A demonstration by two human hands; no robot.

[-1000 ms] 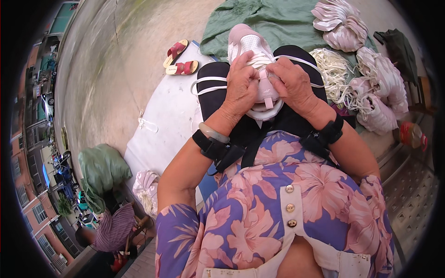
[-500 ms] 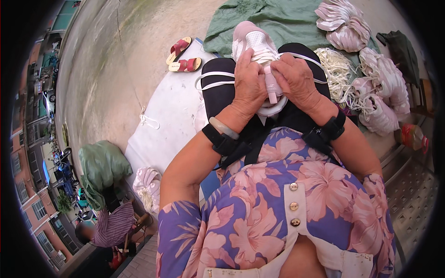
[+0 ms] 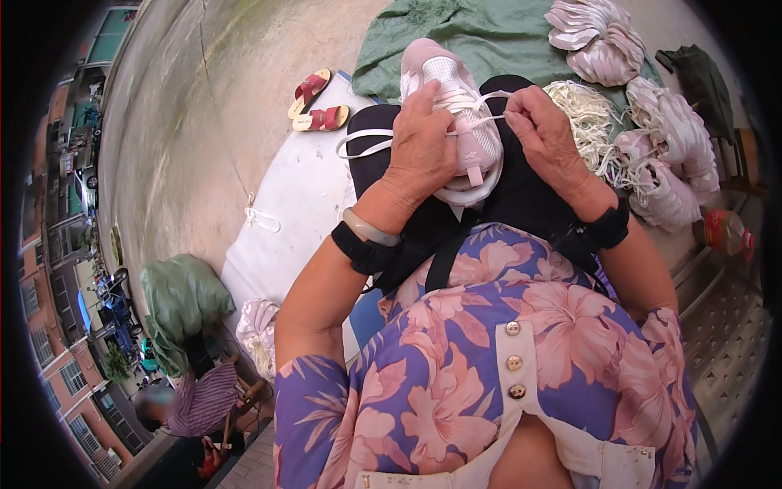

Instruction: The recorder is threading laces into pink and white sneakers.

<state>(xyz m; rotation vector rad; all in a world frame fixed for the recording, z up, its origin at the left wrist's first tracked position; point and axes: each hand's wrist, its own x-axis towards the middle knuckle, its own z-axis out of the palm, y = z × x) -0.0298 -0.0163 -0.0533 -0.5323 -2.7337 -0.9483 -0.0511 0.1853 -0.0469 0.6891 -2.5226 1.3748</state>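
A pale pink and white sneaker (image 3: pixel 479 152) rests on my lap between the black-covered knees, toe pointing away from me. My left hand (image 3: pixel 422 140) is closed against its left side, fingers curled over the lacing. A white shoelace (image 3: pixel 490 120) runs taut from the tongue to my right hand (image 3: pixel 547 134), which pinches it just right of the shoe. Another stretch of lace loops out on the left, over the black cloth. What the left fingertips touch underneath is hidden.
Loose white laces (image 3: pixel 582 114) and bundled pink shoe uppers (image 3: pixel 672 134) lie at the right on a green cloth (image 3: pixel 456 33). Red sandals (image 3: pixel 322 118) are beside a white sheet (image 3: pixel 285 196) on the left. A person in a striped top (image 3: pixel 204 399) sits at the lower left.
My right hand has moved off the shoe's tongue to the right, drawing a lace out with it. My left hand stays at the shoe's left side, shifted slightly.
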